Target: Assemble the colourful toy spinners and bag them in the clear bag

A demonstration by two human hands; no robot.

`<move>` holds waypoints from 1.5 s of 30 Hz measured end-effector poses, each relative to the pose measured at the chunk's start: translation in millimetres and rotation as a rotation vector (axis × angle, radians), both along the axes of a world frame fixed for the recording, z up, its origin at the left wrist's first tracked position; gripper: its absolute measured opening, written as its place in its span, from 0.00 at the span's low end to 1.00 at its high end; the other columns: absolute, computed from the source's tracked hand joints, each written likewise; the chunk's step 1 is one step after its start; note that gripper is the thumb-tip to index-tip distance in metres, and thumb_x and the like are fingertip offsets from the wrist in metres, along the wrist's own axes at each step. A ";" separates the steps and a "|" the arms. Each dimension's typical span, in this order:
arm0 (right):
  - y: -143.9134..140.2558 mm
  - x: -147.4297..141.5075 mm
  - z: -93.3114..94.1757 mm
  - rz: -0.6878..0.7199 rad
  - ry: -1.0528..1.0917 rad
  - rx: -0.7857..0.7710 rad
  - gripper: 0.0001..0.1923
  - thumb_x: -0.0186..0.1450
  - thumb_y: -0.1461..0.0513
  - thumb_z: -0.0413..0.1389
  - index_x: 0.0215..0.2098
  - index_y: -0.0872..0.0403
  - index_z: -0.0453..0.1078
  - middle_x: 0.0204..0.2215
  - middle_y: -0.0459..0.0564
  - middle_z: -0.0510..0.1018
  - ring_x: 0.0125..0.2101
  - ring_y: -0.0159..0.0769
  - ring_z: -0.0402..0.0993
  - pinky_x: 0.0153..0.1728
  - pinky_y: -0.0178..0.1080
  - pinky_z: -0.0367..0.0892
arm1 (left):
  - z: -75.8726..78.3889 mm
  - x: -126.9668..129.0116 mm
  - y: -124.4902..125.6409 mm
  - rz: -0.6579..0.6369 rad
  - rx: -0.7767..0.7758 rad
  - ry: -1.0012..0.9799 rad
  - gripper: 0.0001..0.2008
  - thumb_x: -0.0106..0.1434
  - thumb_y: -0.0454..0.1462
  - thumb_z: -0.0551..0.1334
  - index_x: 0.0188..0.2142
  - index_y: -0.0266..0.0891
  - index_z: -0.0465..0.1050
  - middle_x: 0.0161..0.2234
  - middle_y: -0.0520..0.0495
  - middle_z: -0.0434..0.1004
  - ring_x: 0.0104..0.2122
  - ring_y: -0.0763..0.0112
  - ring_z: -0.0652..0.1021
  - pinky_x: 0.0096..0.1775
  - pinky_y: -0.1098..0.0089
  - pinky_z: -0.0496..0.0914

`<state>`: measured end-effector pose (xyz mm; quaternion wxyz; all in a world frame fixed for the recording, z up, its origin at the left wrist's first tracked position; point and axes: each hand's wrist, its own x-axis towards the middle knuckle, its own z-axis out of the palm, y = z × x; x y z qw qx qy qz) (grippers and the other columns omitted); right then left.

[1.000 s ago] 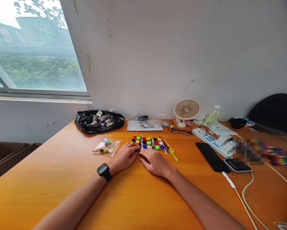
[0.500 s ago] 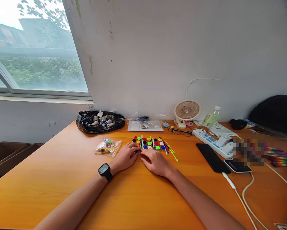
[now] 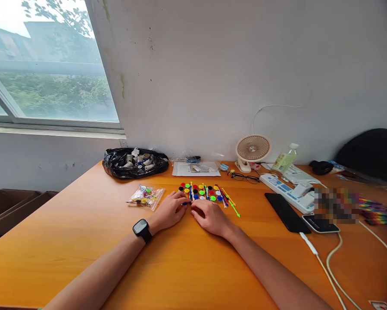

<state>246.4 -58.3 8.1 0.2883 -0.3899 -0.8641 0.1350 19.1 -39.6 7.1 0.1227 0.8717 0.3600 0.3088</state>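
On the wooden table, my left hand (image 3: 171, 210), with a black watch (image 3: 142, 228) at its wrist, has its fingers closed on a small blue piece (image 3: 186, 203), mostly hidden beneath the fingertips. My right hand (image 3: 210, 216) meets it from the other side, thumb and fingers drawn together; what they pinch is too small to make out. Just beyond the fingertips lie rows of coloured plastic discs (image 3: 201, 193) in red, yellow, green, blue, black and white. Thin coloured sticks with arrow-like tips (image 3: 232, 202) lie between and right of them.
Left of my hands is a clear bag of small parts (image 3: 145, 197). Behind it sits a black plastic bag (image 3: 116, 168) holding grey tubes. A fan (image 3: 252, 148), glasses (image 3: 245, 177), bottle (image 3: 284, 160), power strip (image 3: 279, 186) and phone (image 3: 286, 212) stand or lie rightward. Cables run along the right.
My right thumb and forefinger have shifted slightly, with a wider gap showing inside their curve. My left hand has stayed nearly still beside the blue piece.
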 end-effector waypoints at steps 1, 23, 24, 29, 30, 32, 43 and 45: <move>-0.2 0.1 -0.2 -0.003 -0.001 0.000 0.08 0.71 0.65 0.57 0.47 0.51 0.75 0.46 0.52 0.83 0.46 0.42 0.79 0.51 0.43 0.72 | -0.3 0.0 0.2 -0.007 -0.002 -0.010 0.15 0.71 0.32 0.58 0.52 0.45 0.79 0.51 0.42 0.78 0.50 0.58 0.76 0.54 0.59 0.72; -3.3 -0.5 4.2 0.044 -0.046 0.023 0.13 0.74 0.67 0.52 0.53 0.50 0.73 0.48 0.54 0.76 0.47 0.43 0.74 0.50 0.43 0.70 | 12.9 0.6 -7.4 0.163 -0.160 -0.024 0.18 0.74 0.42 0.55 0.29 0.39 0.71 0.22 0.52 0.69 0.23 0.72 0.65 0.30 0.69 0.54; -3.4 -0.4 4.2 0.052 -0.050 0.023 0.11 0.75 0.67 0.52 0.51 0.50 0.73 0.47 0.53 0.76 0.47 0.43 0.74 0.50 0.43 0.70 | 13.4 0.5 -7.8 0.186 -0.166 0.005 0.19 0.75 0.43 0.55 0.28 0.39 0.70 0.21 0.53 0.67 0.22 0.73 0.63 0.29 0.68 0.52; -2.8 0.9 2.9 0.104 -0.028 0.007 0.08 0.75 0.67 0.52 0.44 0.51 0.73 0.45 0.51 0.76 0.45 0.40 0.73 0.47 0.40 0.68 | 13.5 1.2 -8.5 0.137 -0.204 0.027 0.21 0.76 0.46 0.53 0.28 0.39 0.69 0.21 0.54 0.67 0.21 0.74 0.62 0.29 0.68 0.51; -2.6 0.9 2.8 0.111 -0.022 0.002 0.08 0.75 0.67 0.52 0.43 0.51 0.72 0.44 0.51 0.76 0.44 0.40 0.73 0.46 0.40 0.68 | 13.6 1.2 -8.4 0.119 -0.210 0.018 0.22 0.76 0.46 0.53 0.28 0.39 0.69 0.21 0.54 0.66 0.22 0.74 0.62 0.29 0.68 0.51; -2.7 0.3 3.0 0.129 -0.015 -0.005 0.07 0.75 0.67 0.52 0.42 0.51 0.71 0.44 0.51 0.76 0.43 0.39 0.73 0.45 0.39 0.68 | 13.8 1.0 -8.2 0.093 -0.222 -0.001 0.23 0.76 0.47 0.52 0.28 0.39 0.69 0.21 0.54 0.65 0.22 0.74 0.62 0.29 0.69 0.51; -4.0 -3.5 13.9 -0.042 0.116 0.231 0.06 0.75 0.66 0.51 0.45 0.49 0.67 0.45 0.51 0.79 0.52 0.48 0.68 0.55 0.50 0.60 | 7.7 -0.8 -2.6 0.018 -0.562 -0.296 0.28 0.76 0.56 0.51 0.37 0.37 0.78 0.24 0.48 0.79 0.27 0.67 0.76 0.34 0.70 0.66; -2.5 -2.2 12.2 -0.068 0.156 0.217 0.05 0.76 0.65 0.50 0.45 0.49 0.67 0.43 0.52 0.77 0.49 0.47 0.70 0.52 0.49 0.62 | 8.6 0.5 -3.5 -0.013 -0.614 -0.332 0.28 0.75 0.57 0.53 0.38 0.37 0.79 0.27 0.47 0.82 0.29 0.66 0.77 0.35 0.70 0.67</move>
